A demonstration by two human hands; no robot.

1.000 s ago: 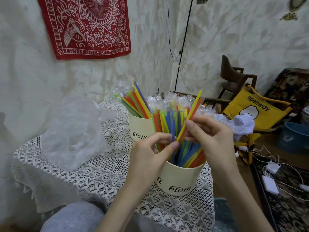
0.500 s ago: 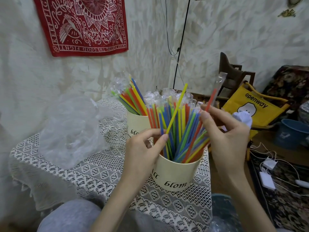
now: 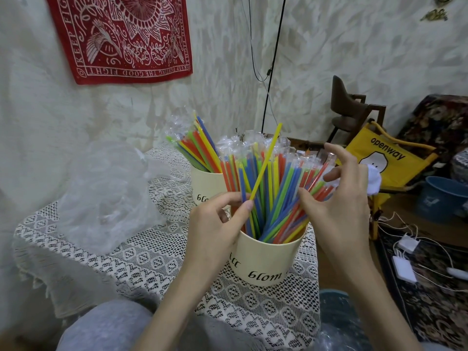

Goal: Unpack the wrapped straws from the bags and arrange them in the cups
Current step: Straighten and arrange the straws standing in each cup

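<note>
Two cream cups stand on the lace-covered table (image 3: 141, 254). The near cup (image 3: 266, 262) is packed with wrapped straws (image 3: 281, 188) in red, blue, green and yellow. The far cup (image 3: 202, 183) holds a smaller bunch leaning left. My left hand (image 3: 215, 224) pinches the lower end of a single yellow straw (image 3: 266, 160) that sticks up above the bunch. My right hand (image 3: 336, 198) rests with spread fingers against the right side of the bunch, thumb pressing the straws.
A crumpled clear plastic bag (image 3: 106, 198) lies on the table's left. Right of the table are a yellow "openway" folding chair (image 3: 387, 158), a blue bucket (image 3: 443, 201), and chargers with cables (image 3: 405, 259) on the carpet. More plastic lies at the bottom right (image 3: 339, 325).
My right hand has let go of the red straw it held up and come down against the bunch. My left hand keeps pinching the yellow straw.
</note>
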